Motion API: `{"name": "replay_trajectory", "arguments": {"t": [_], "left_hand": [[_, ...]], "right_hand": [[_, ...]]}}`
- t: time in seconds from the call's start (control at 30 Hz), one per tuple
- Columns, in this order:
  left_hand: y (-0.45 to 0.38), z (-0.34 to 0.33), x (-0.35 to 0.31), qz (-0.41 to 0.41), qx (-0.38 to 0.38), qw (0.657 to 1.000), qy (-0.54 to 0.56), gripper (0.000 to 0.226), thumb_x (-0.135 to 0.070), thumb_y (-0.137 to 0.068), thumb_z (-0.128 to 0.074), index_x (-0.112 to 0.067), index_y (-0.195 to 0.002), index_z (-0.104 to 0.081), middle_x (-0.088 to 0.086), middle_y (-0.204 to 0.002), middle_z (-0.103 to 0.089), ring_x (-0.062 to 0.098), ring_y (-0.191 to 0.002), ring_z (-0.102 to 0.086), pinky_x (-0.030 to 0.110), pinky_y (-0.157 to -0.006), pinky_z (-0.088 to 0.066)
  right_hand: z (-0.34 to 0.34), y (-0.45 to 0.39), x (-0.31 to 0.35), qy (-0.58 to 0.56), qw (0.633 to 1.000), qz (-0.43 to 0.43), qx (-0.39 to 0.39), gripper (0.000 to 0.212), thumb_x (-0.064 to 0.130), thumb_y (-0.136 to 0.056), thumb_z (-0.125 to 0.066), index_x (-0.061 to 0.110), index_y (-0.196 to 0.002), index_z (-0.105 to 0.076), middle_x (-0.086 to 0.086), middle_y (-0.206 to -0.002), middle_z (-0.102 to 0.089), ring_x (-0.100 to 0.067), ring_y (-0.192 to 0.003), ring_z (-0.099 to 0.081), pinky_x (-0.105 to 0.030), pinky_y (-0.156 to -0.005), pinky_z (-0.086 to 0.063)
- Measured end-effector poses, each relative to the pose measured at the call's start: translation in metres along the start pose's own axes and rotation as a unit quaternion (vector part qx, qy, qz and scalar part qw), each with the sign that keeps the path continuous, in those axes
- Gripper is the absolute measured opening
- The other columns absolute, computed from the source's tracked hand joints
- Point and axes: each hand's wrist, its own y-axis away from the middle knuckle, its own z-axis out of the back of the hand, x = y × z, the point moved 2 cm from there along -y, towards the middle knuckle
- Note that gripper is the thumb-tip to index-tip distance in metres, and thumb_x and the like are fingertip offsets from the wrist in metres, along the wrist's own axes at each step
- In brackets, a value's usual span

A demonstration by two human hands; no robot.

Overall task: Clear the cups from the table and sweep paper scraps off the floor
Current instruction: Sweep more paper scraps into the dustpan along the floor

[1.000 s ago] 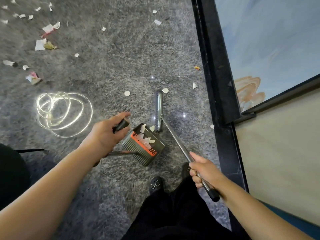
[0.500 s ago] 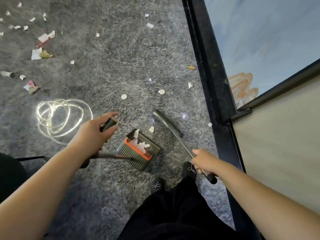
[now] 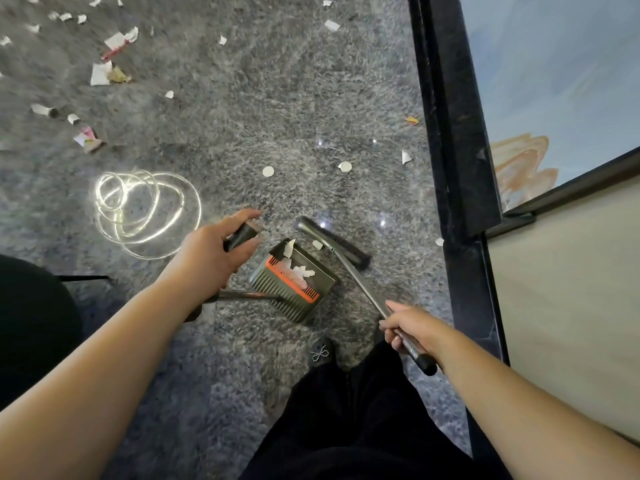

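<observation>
Since a moment ago the broom head (image 3: 334,242) has swung from standing end-on to the dustpan to lying crosswise along the pan's open mouth, and the whole view has drifted a little, so the scraps up the floor sit slightly differently in the frame.

Both hands are busy. The left hand (image 3: 214,252) grips the black top of the dustpan's handle, fingers curled over it with the forefinger stretched out. The right hand (image 3: 407,325) is wrapped round the broom handle (image 3: 363,287) close to its black end cap.

The dustpan (image 3: 294,280) sits on the grey floor (image 3: 277,98) just ahead of the person's shoe, a few white scraps (image 3: 299,270) already inside. Its mouth faces up and to the right, toward the dark frame of the wall panel; its metal stem runs back leftward under the left wrist. The broom's long axis slants from the right hand up and left to the head, which itself lies diagonally, touching or nearly touching the pan's lip.

To do this stroke well, I'd say keep the pan's lip pressed flat to the floor, draw the bristles in short pulls toward it, and gather the small piece (image 3: 317,244) at the mouth first. The two round discs (image 3: 268,171) and the litter far left (image 3: 100,73) need the pan shifted later.
</observation>
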Motion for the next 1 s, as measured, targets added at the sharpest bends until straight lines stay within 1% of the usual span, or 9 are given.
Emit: {"name": "replay_trajectory", "arguments": {"t": [0.1,0.17,0.3,0.4,0.47,0.57,0.67,0.8,1.0], "left_hand": [[0.005,0.000,0.000,-0.003,-0.006,1.000,0.008,0.044,-0.041,-0.090,-0.066,-0.077,-0.106,-0.045,-0.025,-0.062,-0.062,0.006,-0.040,-0.050,0.017,-0.043,-0.046],[0.006,0.000,0.000,-0.005,-0.009,1.000,0.009,0.045,-0.040,-0.090,-0.066,-0.078,-0.105,-0.045,-0.025,-0.063,-0.062,0.007,-0.041,-0.051,0.015,-0.043,-0.045],[0.005,0.000,0.002,-0.014,-0.016,1.000,0.007,0.048,-0.038,-0.090,-0.066,-0.079,-0.102,-0.044,-0.012,-0.067,-0.065,0.013,-0.053,-0.059,0.014,-0.048,-0.046],[0.005,-0.001,0.005,-0.010,-0.011,1.000,0.009,0.043,-0.038,-0.090,-0.066,-0.070,-0.112,-0.048,-0.025,-0.067,-0.064,0.006,-0.050,-0.057,0.011,-0.047,-0.044],[0.004,-0.002,0.007,-0.007,-0.012,1.000,0.009,0.042,-0.038,-0.091,-0.066,-0.064,-0.120,-0.050,-0.028,-0.067,-0.063,0.005,-0.050,-0.057,0.011,-0.047,-0.044],[-0.001,-0.003,0.007,-0.002,-0.016,1.000,0.005,0.041,-0.040,-0.090,-0.066,-0.058,-0.124,-0.051,-0.017,-0.067,-0.063,0.007,-0.051,-0.058,0.011,-0.047,-0.045],[-0.005,-0.005,0.005,-0.001,-0.015,1.000,0.006,0.040,-0.038,-0.091,-0.066,-0.056,-0.125,-0.052,-0.016,-0.074,-0.063,0.003,-0.053,-0.057,0.009,-0.049,-0.043],[-0.007,-0.003,0.003,0.005,-0.018,1.000,0.009,0.040,-0.038,-0.090,-0.066,-0.057,-0.123,-0.053,-0.011,-0.075,-0.063,0.003,-0.047,-0.057,0.013,-0.043,-0.044],[-0.010,-0.004,-0.003,0.010,-0.017,1.000,0.001,0.042,-0.038,-0.091,-0.065,-0.054,-0.127,-0.052,-0.013,-0.074,-0.063,-0.002,-0.046,-0.056,0.009,-0.043,-0.040]], "right_hand": [[-0.006,0.000,-0.003,0.056,0.997,0.044,-0.016,0.054,0.010,-0.098,-0.051,0.023,-0.148,-0.034,-0.006,-0.068,-0.044,-0.010,-0.044,-0.040,-0.019,-0.036,-0.036],[-0.008,0.002,-0.007,0.084,0.993,0.074,-0.042,0.053,0.018,-0.099,-0.052,0.022,-0.148,-0.033,-0.006,-0.068,-0.045,-0.011,-0.045,-0.041,-0.022,-0.038,-0.038],[-0.004,0.004,-0.015,0.103,0.987,0.086,-0.086,0.051,0.019,-0.101,-0.045,0.024,-0.150,-0.031,-0.006,-0.069,-0.049,-0.012,-0.043,-0.043,-0.022,-0.038,-0.038],[0.002,0.002,-0.009,0.153,0.978,0.093,-0.108,0.051,0.019,-0.101,-0.042,0.027,-0.150,-0.028,-0.004,-0.072,-0.054,-0.013,-0.046,-0.048,-0.022,-0.040,-0.040],[0.005,-0.006,0.003,0.199,0.968,0.093,-0.117,0.052,0.019,-0.102,-0.040,0.028,-0.151,-0.025,-0.002,-0.082,-0.057,-0.015,-0.050,-0.052,-0.022,-0.040,-0.041],[0.009,-0.027,0.026,0.244,0.959,0.082,-0.117,0.053,0.018,-0.102,-0.039,0.025,-0.152,-0.023,-0.003,-0.100,-0.056,-0.016,-0.056,-0.055,-0.025,-0.043,-0.044],[0.013,-0.040,0.026,0.235,0.964,0.067,-0.106,0.053,0.018,-0.102,-0.040,0.024,-0.152,-0.024,-0.002,-0.085,-0.055,-0.017,-0.057,-0.052,-0.027,-0.045,-0.044],[0.015,-0.040,-0.015,0.190,0.975,0.055,-0.103,0.053,0.020,-0.100,-0.044,0.032,-0.150,-0.028,-0.005,-0.067,-0.055,-0.015,-0.048,-0.049,-0.024,-0.042,-0.043],[0.009,-0.020,-0.055,0.175,0.981,0.019,-0.080,0.054,0.019,-0.100,-0.046,0.039,-0.147,-0.029,-0.007,-0.066,-0.056,-0.014,-0.043,-0.047,-0.023,-0.040,-0.043]]}}
